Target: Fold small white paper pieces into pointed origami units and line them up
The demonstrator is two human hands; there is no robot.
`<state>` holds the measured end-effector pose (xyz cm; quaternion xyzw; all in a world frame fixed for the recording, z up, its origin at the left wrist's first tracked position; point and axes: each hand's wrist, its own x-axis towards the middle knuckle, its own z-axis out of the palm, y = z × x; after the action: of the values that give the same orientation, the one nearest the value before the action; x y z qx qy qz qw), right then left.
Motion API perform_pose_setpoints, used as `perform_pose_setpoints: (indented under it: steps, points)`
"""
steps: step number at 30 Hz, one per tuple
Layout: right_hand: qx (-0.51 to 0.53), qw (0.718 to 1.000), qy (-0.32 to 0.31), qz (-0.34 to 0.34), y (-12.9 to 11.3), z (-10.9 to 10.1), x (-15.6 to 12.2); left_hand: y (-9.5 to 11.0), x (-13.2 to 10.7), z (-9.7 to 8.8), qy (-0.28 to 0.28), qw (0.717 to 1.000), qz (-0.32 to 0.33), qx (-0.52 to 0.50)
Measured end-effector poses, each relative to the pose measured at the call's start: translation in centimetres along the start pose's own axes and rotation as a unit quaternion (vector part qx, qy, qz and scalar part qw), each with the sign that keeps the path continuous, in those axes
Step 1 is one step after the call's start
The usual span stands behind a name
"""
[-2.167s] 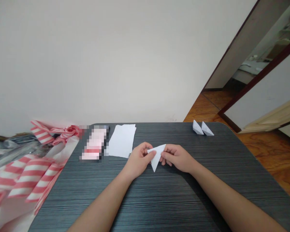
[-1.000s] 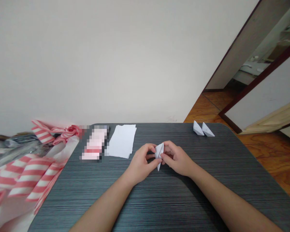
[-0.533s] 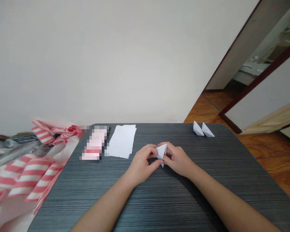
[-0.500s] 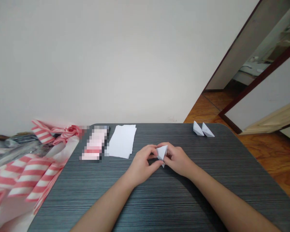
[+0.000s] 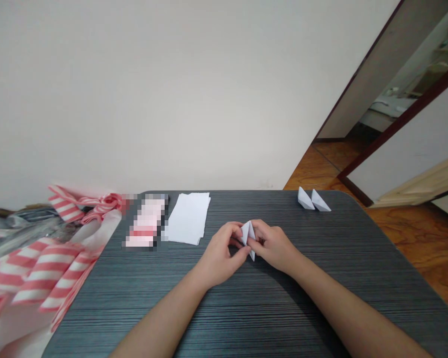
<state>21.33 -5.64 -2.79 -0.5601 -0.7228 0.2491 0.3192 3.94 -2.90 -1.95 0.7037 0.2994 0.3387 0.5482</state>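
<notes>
A small folded white paper, with a pointed top and a lower tip sticking out below the fingers, is held above the middle of the table. My left hand pinches it from the left, thumb low and fingers curled behind. From the other side, my right hand grips it with the thumb on its front. Fingers cover parts of the folds. Two folded white paper boats, a left one and a right one, rest side by side at the table's far right.
White paper sheets lie stacked at the back left of the dark table, beside a blurred pinkish flat object. Red-and-white striped cloth heaps up left of the table. A wall stands behind.
The folded paper has turned between my fingers; its broad flat face now shows as a narrower peak with a crease down the middle. Both hands stay almost in place.
</notes>
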Motion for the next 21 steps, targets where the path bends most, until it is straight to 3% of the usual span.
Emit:
perform_pose_setpoints:
  steps: [7, 14, 21]
  points:
    - [0.048, 0.999, -0.003, -0.01, -0.2, -0.2, -0.2, 0.1, 0.1, -0.2, 0.016, 0.994, -0.025, -0.108]
    - [0.08, 0.995, -0.001, -0.062, 0.3, -0.5, -0.4, -0.9, 0.6, -0.6, 0.058, 0.98, -0.072, -0.178]
    - [0.08, 0.993, -0.009, -0.09, 0.3, -0.8, -0.5, -1.5, 0.6, -0.8, 0.025, 0.961, -0.14, -0.236]
